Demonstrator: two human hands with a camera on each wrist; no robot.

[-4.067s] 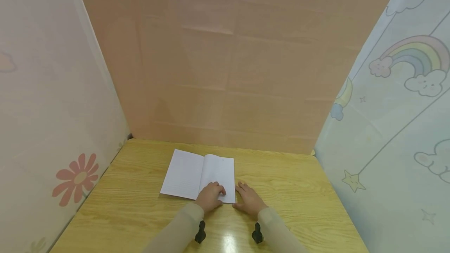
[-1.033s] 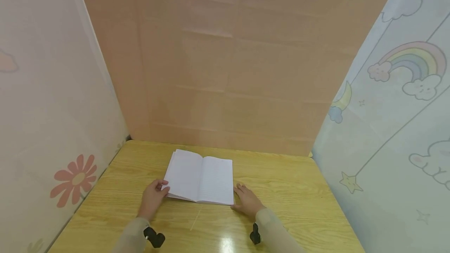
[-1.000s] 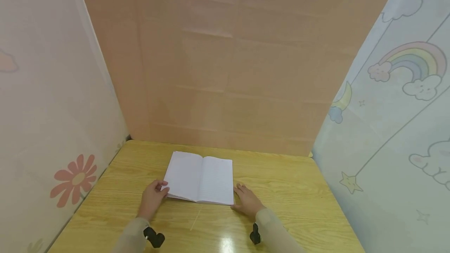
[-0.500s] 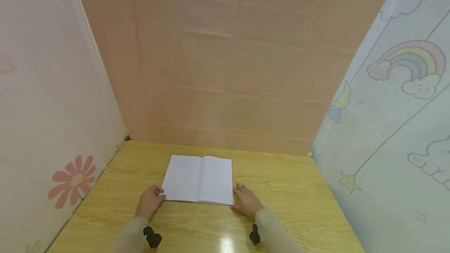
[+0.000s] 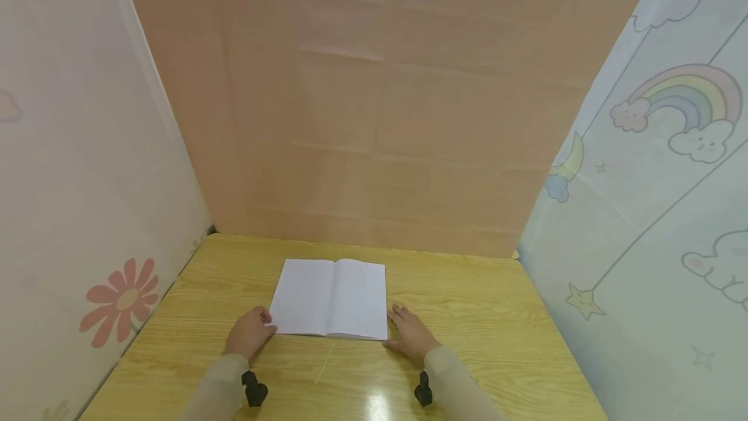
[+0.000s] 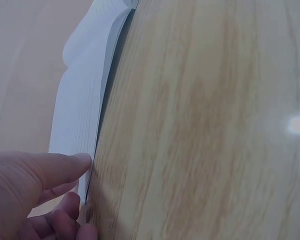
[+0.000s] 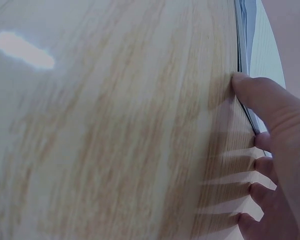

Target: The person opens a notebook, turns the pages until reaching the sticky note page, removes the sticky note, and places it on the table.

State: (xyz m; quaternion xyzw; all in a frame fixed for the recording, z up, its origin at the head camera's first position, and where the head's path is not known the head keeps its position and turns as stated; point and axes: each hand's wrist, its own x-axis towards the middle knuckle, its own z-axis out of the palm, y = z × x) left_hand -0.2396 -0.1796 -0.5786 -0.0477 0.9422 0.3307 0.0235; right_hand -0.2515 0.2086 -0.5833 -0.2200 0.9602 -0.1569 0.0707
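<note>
An open notebook (image 5: 359,301) with white, faintly lined pages lies on the wooden table, its right-hand pages arching up near the spine. My left hand (image 5: 249,333) is at its near left corner. In the left wrist view the thumb (image 6: 70,167) lies over the corner of the page (image 6: 77,112), and the curled fingers (image 6: 65,222) sit at and below the edge, pinching it. My right hand (image 5: 413,334) rests at the near right corner with spread fingers. Its thumb (image 7: 252,90) touches the near edge, and the other fingertips stand on the table along the right side.
The table (image 5: 479,317) has pale wood grain and a bright light reflection near the front. A tan sheet (image 5: 374,115) hangs behind it. Printed cloth walls with a flower (image 5: 123,301) and a rainbow (image 5: 689,96) close in both sides.
My left hand has gone from the right page to the near left corner, drawing that side slightly nearer. The left pages, lifted a second ago, now lie flatter. The right hand stays put.
</note>
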